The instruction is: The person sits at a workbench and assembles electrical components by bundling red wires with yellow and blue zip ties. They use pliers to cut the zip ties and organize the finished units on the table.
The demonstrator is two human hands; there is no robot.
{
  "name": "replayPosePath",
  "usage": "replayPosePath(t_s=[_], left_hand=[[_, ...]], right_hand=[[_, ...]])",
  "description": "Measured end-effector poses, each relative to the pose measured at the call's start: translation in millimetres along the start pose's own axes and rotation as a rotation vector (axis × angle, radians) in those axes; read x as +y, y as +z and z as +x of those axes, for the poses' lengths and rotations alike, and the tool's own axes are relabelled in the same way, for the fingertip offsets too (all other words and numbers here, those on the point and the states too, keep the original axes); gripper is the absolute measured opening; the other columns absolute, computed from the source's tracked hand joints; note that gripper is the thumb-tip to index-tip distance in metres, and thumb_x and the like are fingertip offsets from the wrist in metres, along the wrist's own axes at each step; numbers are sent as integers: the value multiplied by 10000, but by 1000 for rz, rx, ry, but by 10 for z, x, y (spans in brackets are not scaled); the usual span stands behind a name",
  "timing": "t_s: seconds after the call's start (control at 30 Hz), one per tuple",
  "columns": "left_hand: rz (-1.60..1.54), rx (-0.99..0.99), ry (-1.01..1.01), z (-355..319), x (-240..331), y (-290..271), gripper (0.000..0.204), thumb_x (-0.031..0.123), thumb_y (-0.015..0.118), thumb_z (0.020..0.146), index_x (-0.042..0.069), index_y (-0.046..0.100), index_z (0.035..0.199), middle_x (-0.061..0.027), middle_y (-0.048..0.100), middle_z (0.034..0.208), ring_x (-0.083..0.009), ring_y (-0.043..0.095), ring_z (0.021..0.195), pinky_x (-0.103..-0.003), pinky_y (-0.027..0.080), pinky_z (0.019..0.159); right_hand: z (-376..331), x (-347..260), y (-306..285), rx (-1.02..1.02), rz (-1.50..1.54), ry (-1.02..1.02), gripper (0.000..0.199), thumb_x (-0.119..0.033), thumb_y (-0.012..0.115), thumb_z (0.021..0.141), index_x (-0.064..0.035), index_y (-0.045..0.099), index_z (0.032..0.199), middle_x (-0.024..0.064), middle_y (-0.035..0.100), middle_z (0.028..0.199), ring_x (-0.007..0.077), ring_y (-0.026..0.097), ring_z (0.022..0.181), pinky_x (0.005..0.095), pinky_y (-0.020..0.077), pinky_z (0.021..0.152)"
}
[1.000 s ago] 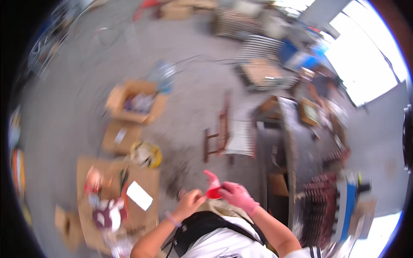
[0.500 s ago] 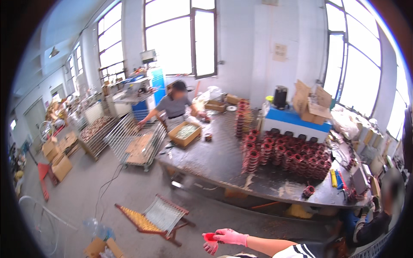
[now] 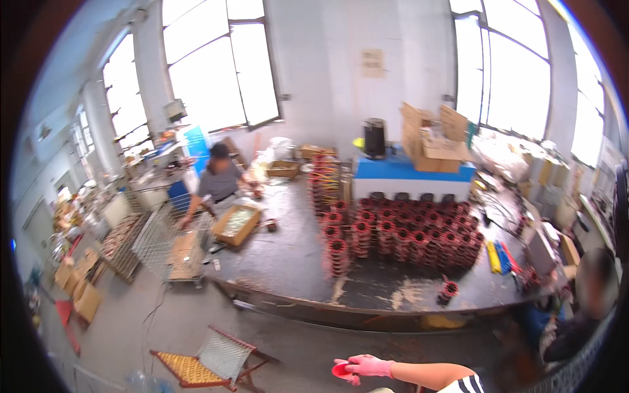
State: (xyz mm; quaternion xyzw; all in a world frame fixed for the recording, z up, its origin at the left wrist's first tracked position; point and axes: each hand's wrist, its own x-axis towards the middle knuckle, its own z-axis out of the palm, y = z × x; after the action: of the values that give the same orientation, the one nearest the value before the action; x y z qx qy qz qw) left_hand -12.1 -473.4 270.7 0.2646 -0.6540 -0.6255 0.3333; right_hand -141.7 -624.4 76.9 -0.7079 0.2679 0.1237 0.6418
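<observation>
My right hand (image 3: 368,365), in a pink glove, reaches in from the lower right with its forearm bare. Its fingers are closed on a small red piece (image 3: 340,371) at the bottom edge of the view. My left hand is out of sight. Ahead of the hand stands a large dark worktable (image 3: 308,262) carrying many stacked red and copper coils (image 3: 400,236). A single coil (image 3: 449,289) sits apart near the table's front edge.
A low folding chair (image 3: 209,360) with a woven seat stands on the floor to the left. A person (image 3: 219,180) works at the table's far left by a wire cart (image 3: 167,242). Another person (image 3: 590,301) sits at the right edge. Cardboard boxes (image 3: 432,141) rest on a blue cabinet.
The view has swung up from the floor and boxes to the workshop and table. My left hand has dropped out of sight; the gloved right hand still holds the red piece.
</observation>
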Motion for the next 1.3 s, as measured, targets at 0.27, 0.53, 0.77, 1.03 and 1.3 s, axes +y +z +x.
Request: replayPosePath(t_s=[0.27, 0.53, 0.77, 1.03, 1.3], left_hand=[[-32, -129, -97, 398, -378, -152, 305, 130, 593, 968, -51, 636, 1209, -129, 672, 1149, -199, 601, 1101, -347, 459, 991], [-56, -380, -40, 585, -623, -294, 300, 123, 584, 972, -71, 632, 1196, -129, 676, 1144, -193, 605, 1085, -350, 463, 979], [-946, -869, -675, 647, -826, 86, 297, 116, 577, 976, -88, 628, 1185, -129, 679, 1140, -187, 608, 1071, -354, 467, 969], [6, -783, -112, 795, -639, 16, 368, 181, 605, 946, -12, 602, 1260, -186, 644, 1265, -309, 609, 1168, -422, 428, 1031], [210, -857, 81, 686, -1171, -632, 148, 175, 617, 953, 36, 582, 991, -97, 586, 881, -225, 610, 842, -361, 482, 751]], right_hand=[[-243, -112, -219, 142, -104, 3, 339, -317, 549, 987, -20, 627, 1129, 81, 717, 994, 172, 683, 894, 336, 500, 870], [-117, -535, -442, 202, 167, 99, 278, -176, 525, 1005, 51, 577, 1157, 0, 385, 1566, 81, 616, 665, 263, 544, 675], [214, -1113, -352, 309, -26, 31, 264, -242, 526, 1014, -5, 629, 1068, 29, 700, 908, 91, 632, 721, 288, 506, 723], [389, -943, -507, 659, -311, -96, 357, -356, 580, 942, -31, 643, 1077, 180, 682, 959, 270, 671, 907, 377, 499, 768], [-474, -585, -236, 929, 111, 126, 396, -372, 576, 949, -18, 649, 1110, 122, 690, 852, 173, 646, 732, 349, 510, 682]])
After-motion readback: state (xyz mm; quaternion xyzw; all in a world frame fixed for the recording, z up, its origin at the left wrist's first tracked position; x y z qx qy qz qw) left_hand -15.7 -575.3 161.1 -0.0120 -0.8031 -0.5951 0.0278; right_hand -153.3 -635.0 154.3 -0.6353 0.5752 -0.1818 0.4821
